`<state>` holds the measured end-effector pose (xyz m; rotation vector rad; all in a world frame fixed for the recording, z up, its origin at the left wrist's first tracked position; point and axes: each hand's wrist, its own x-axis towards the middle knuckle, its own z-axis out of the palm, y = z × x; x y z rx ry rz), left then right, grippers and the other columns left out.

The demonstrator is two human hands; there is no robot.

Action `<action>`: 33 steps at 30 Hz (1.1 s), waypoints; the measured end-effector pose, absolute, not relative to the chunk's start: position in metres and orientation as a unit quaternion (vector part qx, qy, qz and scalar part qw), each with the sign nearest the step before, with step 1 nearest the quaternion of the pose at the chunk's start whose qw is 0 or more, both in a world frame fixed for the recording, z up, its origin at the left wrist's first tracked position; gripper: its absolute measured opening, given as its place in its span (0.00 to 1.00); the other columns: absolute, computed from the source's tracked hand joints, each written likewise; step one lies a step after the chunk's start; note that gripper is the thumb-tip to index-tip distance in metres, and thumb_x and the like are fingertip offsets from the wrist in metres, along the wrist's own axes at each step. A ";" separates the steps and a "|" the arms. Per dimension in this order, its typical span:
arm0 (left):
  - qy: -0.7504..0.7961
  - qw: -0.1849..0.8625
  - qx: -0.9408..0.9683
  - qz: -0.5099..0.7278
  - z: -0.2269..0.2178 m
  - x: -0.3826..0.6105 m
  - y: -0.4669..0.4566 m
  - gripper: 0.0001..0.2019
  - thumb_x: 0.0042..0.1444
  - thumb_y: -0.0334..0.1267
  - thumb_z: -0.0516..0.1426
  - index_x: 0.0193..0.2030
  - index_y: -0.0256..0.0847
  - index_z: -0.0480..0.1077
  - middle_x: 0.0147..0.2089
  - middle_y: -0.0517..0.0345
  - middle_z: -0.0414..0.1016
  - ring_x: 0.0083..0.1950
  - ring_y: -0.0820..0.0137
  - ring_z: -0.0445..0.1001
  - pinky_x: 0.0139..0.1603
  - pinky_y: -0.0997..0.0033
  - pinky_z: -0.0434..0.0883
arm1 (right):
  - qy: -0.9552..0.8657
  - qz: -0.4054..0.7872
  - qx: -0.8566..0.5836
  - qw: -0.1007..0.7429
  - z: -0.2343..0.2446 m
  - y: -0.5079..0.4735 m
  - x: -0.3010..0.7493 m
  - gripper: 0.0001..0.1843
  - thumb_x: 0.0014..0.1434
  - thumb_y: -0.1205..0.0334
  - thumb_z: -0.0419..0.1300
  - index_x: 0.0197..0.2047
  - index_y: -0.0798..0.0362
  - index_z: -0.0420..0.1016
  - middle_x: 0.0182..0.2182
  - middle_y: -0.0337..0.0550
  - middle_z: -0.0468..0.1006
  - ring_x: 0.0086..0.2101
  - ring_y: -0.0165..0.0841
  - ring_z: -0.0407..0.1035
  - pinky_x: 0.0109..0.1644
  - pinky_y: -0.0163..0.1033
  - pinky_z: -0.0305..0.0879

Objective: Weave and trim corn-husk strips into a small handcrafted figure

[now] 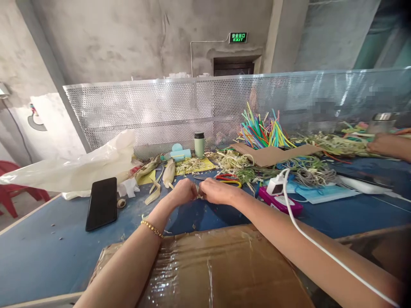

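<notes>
A pale piece [198, 191] is pinched between the curled left hand [184, 192] and right hand [217, 191] over the table [61, 256], mostly hidden; how far it is worked cannot be told. Shreds [192, 166] are strewn beyond; a husk [168, 174] is left unheld.

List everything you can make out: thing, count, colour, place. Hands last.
exit sign: one, black-green, wall
screen: one, silver, behind table
table: one, blue, below
plastic sheet: one, whitish, left
seat: one, red, left edge
phone: one, black, table's left
bottle: one, green, table's back
husks: many, pale, table's back
thin strips: many, multicoloured, back right
cardboard piece: one, brown, before strips
power strip: one, purple, right
charger: one, white, right
mask: one, blue, right
box: one, brown, under forearms
co-worker's hand: one, bare, right edge
fibre: count unclear, pale, between hands
bracelet: one, gold, left wrist
left hand: one, bare, centre
right hand: one, bare, centre
</notes>
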<state>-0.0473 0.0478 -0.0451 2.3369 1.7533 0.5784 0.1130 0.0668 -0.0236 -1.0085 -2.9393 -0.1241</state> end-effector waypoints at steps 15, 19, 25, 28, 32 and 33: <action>0.598 0.004 0.794 0.104 -0.034 -0.035 0.029 0.12 0.49 0.30 0.55 0.34 0.40 0.81 0.34 0.46 0.82 0.38 0.60 0.79 0.39 0.68 0.70 | -0.951 -0.028 -0.301 0.068 -0.039 0.054 0.125 0.09 0.62 0.66 0.57 0.38 0.59 0.79 0.35 0.55 0.82 0.39 0.42 0.77 0.35 0.35 0.59; 0.605 -0.021 0.791 0.092 -0.034 -0.030 0.025 0.09 0.50 0.35 0.57 0.32 0.38 0.80 0.34 0.43 0.81 0.39 0.57 0.80 0.38 0.66 0.71 | -0.952 0.013 -0.284 0.116 -0.041 0.060 0.127 0.07 0.59 0.70 0.59 0.35 0.57 0.79 0.31 0.51 0.82 0.36 0.38 0.76 0.34 0.33 0.58; 0.594 -0.063 0.798 0.075 -0.040 -0.030 0.018 0.13 0.53 0.30 0.52 0.33 0.39 0.80 0.33 0.43 0.81 0.39 0.57 0.80 0.38 0.65 0.70 | -0.958 0.021 -0.271 0.090 -0.039 0.061 0.131 0.11 0.54 0.76 0.57 0.31 0.56 0.80 0.30 0.49 0.82 0.34 0.36 0.75 0.34 0.33 0.58; 0.604 -0.051 0.792 0.074 -0.045 -0.032 0.017 0.13 0.52 0.30 0.52 0.34 0.39 0.79 0.33 0.44 0.81 0.39 0.57 0.79 0.39 0.64 0.70 | -0.957 0.027 -0.271 0.096 -0.038 0.059 0.133 0.12 0.55 0.75 0.56 0.31 0.56 0.80 0.30 0.49 0.82 0.35 0.35 0.75 0.35 0.33 0.58; 0.601 -0.029 0.793 0.093 -0.048 -0.034 0.018 0.10 0.51 0.31 0.55 0.33 0.42 0.79 0.34 0.50 0.82 0.39 0.59 0.79 0.39 0.66 0.69 | -0.952 0.026 -0.285 0.112 -0.041 0.059 0.133 0.10 0.56 0.73 0.57 0.31 0.56 0.80 0.30 0.49 0.82 0.33 0.34 0.75 0.34 0.33 0.57; 0.597 -0.026 0.796 0.099 -0.048 -0.034 0.019 0.10 0.51 0.31 0.55 0.33 0.43 0.78 0.35 0.51 0.82 0.40 0.60 0.79 0.38 0.67 0.69 | -0.950 0.025 -0.288 0.119 -0.042 0.059 0.133 0.10 0.56 0.72 0.57 0.31 0.56 0.80 0.30 0.49 0.82 0.32 0.34 0.74 0.34 0.33 0.57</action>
